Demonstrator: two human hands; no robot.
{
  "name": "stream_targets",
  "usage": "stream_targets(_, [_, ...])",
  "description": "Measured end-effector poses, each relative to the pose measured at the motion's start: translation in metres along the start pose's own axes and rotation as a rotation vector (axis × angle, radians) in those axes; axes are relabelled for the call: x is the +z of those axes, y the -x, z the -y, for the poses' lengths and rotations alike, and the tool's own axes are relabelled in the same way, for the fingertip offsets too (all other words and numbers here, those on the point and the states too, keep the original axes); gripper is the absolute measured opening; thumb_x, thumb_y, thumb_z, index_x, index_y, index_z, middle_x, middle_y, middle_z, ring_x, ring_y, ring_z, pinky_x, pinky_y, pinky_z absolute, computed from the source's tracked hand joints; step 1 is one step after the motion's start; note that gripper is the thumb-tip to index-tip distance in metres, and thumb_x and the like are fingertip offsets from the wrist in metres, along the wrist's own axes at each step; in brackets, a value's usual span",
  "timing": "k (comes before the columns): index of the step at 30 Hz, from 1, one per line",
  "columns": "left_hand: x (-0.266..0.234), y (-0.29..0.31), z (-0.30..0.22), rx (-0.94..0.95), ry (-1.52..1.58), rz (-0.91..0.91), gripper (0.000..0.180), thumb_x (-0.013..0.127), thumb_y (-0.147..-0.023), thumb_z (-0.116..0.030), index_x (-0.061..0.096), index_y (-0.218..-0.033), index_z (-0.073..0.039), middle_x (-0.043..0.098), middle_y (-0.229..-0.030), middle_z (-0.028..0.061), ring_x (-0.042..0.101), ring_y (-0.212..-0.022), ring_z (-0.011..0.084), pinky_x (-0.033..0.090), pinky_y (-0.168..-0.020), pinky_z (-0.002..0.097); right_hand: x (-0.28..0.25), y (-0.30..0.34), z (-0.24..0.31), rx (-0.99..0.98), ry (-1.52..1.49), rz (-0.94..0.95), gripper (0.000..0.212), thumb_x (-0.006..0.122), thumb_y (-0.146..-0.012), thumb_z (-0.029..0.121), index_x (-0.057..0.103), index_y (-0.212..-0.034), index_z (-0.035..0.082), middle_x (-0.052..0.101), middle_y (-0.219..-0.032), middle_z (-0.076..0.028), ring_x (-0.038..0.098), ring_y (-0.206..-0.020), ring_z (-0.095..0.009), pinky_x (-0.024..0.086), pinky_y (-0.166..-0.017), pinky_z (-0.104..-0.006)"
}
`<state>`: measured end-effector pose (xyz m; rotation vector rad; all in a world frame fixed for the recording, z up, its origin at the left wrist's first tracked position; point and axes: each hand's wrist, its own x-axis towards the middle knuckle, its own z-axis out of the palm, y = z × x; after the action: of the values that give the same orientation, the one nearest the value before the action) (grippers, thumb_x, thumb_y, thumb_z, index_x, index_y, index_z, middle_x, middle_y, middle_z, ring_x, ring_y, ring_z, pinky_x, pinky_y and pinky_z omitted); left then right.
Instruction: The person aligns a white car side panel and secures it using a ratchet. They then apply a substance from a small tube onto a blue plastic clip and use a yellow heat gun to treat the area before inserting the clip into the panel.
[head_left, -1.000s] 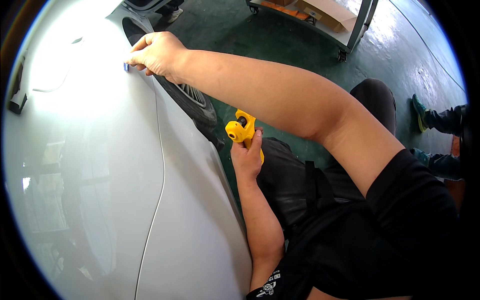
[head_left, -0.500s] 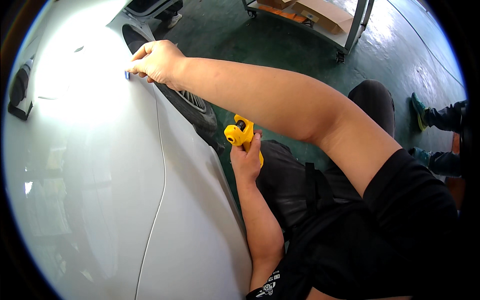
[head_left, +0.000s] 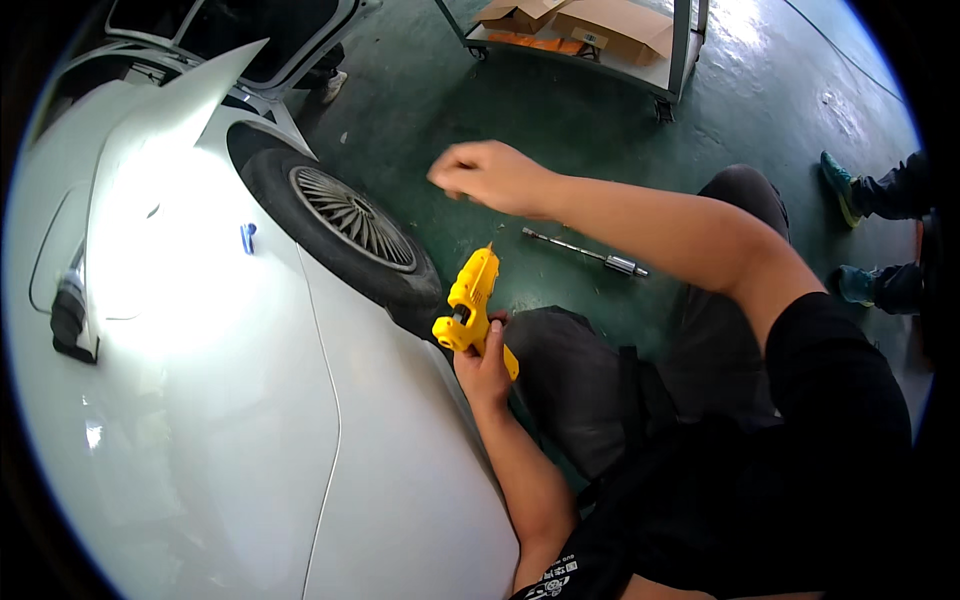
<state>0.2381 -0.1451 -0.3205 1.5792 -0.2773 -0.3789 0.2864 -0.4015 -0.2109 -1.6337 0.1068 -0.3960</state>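
My left hand (head_left: 482, 372) is closed around the handle of a yellow glue gun (head_left: 472, 290), whose nozzle points up and away from me. To its left is a white car body panel (head_left: 230, 400). A small blue tab (head_left: 248, 238) stands on that panel near the wheel arch, with no hand touching it. My right hand (head_left: 495, 178) is in the air above the floor, right of the wheel. Its fingers look curled but are smeared by motion, so whether they hold anything does not show.
The car's wheel (head_left: 345, 215) stands close beyond the glue gun. A metal slide hammer (head_left: 590, 252) lies on the green floor. Farther off is a wheeled cart (head_left: 660, 75) with cardboard boxes (head_left: 615, 30). Another person's shoes (head_left: 842, 195) show at the right. A black lamp-like object (head_left: 70, 320) sits at the left.
My right hand has left the blue tab and swung right, away from the panel; the tab stays there. The glue gun now has its nozzle in sight. The view has shifted, uncovering the wheel.
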Motion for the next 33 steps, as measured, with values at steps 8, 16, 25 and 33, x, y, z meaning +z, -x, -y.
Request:
stream_targets(8, [-0.007, 0.007, 0.005, -0.012, -0.08, -0.067, 0.026, 0.066, -0.097, -0.008, 0.065, -0.121, 0.001, 0.073, -0.112, 0.0072, 0.066, -0.105, 0.0171, 0.049, -0.097, 0.0333, -0.1, 0.073, -0.018, 0.175, 0.882, 0.778, 0.04, 0.068, -0.092, 0.034, 0.07, -0.12, 0.006, 0.073, -0.111, -0.014, 0.069, -0.103, -0.033, 0.054, -0.089, -0.0447])
stream_targets(16, [-0.007, -0.021, 0.023, -0.042, -0.091, -0.033, 0.027, 0.073, -0.094, -0.006, 0.067, -0.118, 0.004, 0.074, -0.105, 0.0111, 0.071, -0.099, 0.0213, 0.053, -0.093, 0.0346, -0.169, 0.098, 0.018, -0.066, 0.854, 0.621, 0.044, 0.067, -0.096, 0.037, 0.063, -0.127, 0.005, 0.07, -0.109, -0.018, 0.066, -0.107, -0.037, 0.052, -0.093, -0.046])
stream_targets(25, [0.005, -0.026, 0.051, 0.024, -0.249, 0.043, 0.029, 0.072, -0.097, -0.013, 0.065, -0.121, 0.002, 0.069, -0.108, 0.0056, 0.063, -0.093, 0.0166, 0.051, -0.079, 0.0311, -0.278, 0.09, 0.06, 0.079, 0.742, 0.109, 0.035, 0.069, -0.092, 0.034, 0.073, -0.113, 0.006, 0.075, -0.105, -0.013, 0.071, -0.1, -0.029, 0.054, -0.089, -0.0396])
stream_targets(33, [0.005, -0.022, 0.05, -0.108, -0.365, 0.046, 0.033, 0.072, -0.095, -0.014, 0.066, -0.124, 0.001, 0.071, -0.112, 0.0104, 0.066, -0.099, 0.0236, 0.052, -0.086, 0.0353, -0.436, 0.045, 0.088, -0.04, 0.969, -0.367, 0.028, 0.066, -0.089, 0.03, 0.077, -0.104, 0.01, 0.076, -0.099, -0.014, 0.072, -0.091, -0.031, 0.056, -0.081, -0.0411])
